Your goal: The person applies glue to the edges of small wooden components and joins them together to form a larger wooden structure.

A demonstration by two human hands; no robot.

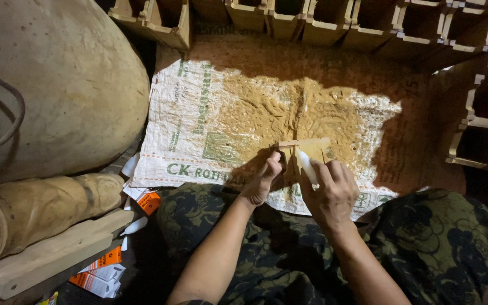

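My left hand pinches the left end of a small flat wooden piece held just above a woven sack. My right hand grips a small white tube with its tip pointing up at the wooden piece. Both hands meet over my lap, which is covered by dark flower-patterned cloth. Sawdust lies thick over the middle of the sack.
Rows of open wooden boxes line the far side and the right. A big rounded pale vessel and a cylinder on a plank stand at the left. Orange and white packets and white tubes lie beside my left knee.
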